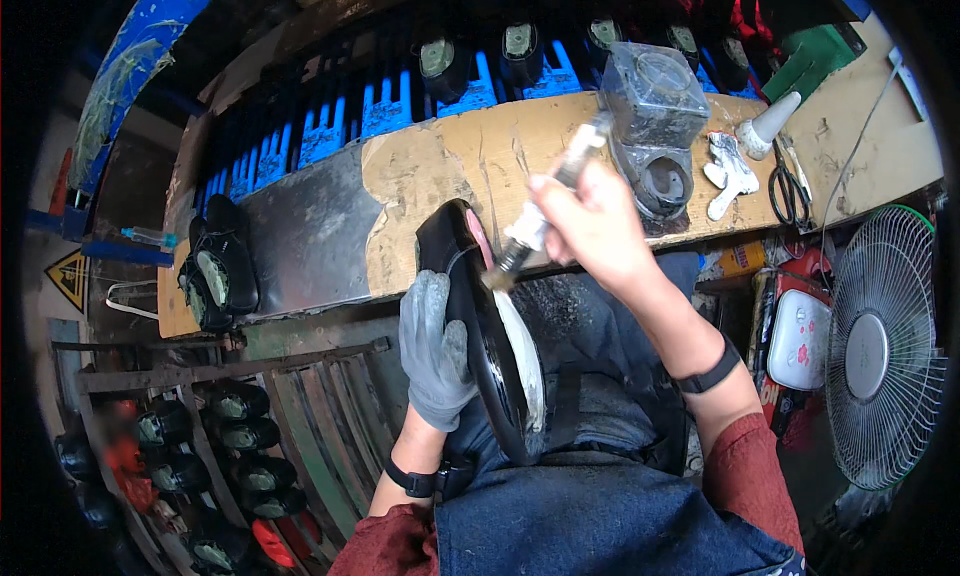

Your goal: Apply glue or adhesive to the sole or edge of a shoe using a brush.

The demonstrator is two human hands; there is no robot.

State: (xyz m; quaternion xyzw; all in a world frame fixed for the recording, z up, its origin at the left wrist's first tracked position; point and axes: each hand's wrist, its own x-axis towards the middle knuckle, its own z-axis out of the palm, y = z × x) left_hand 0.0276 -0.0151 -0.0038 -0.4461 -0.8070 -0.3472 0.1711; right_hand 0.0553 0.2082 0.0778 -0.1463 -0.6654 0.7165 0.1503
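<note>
My left hand [432,356], in a grey glove, grips a black shoe [440,241] from its left side. The shoe stands on edge above my lap, its sole turned to the right. A white coating [520,351] covers part of the sole, and a pink patch [478,238] shows near the upper end. My bare right hand [590,221] is closed around a brush [522,238] with a pale, smeared handle. The brush's bristle end meets the sole's edge at the top of the white strip. The hand and upper handle are slightly blurred.
The workbench [410,166] holds a clear block-shaped container [655,96] with a round cup [665,181], a white crumpled piece [730,174], scissors [790,194] and a grey-white cone [770,126]. Black shoes [222,266] sit left. A fan [865,351] stands right; racked shoes [250,433] lower left.
</note>
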